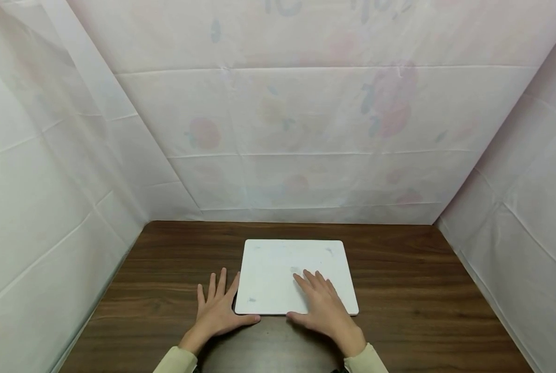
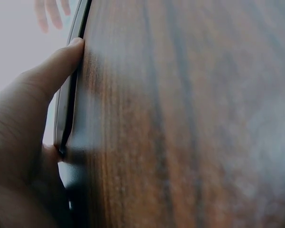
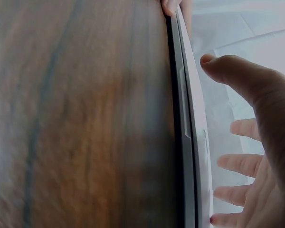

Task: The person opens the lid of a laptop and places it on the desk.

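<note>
At lower centre, a closed white laptop (image 1: 270, 272) reached by two spread hands

Across the upper frame and down both sides, white sheeting (image 1: 268, 181) is hung, printed faintly with fruit. Beneath it, a dark wood-grain tabletop (image 1: 427, 290) is spread over the lower half of the frame. Flat on this, just right of the frame's centre line, the laptop is laid, with its long axis run left to right and its near long edge turned toward the person. By the notch (image 3: 185, 107) seen in that near edge in the right wrist view, the hinge can be judged to lie on the far side.

The laptop lies straight beyond the hands, toward the top of the frame. Its lower-left corner is framed by the left hand (image 1: 218, 310): the thumb is set against the near edge, and the straight fingers are fanned beside the left edge. This is the hand judged nearer to a hold. The right hand (image 1: 323, 306) is extended over the right part of the lid, fingers spread, thumb clear of the near edge in the right wrist view; whether the lid is touched by a fingertip cannot be told. Nothing is gripped by either hand. Smallest of all, grey smudges (image 1: 252, 300) are scattered on the lid.
</note>
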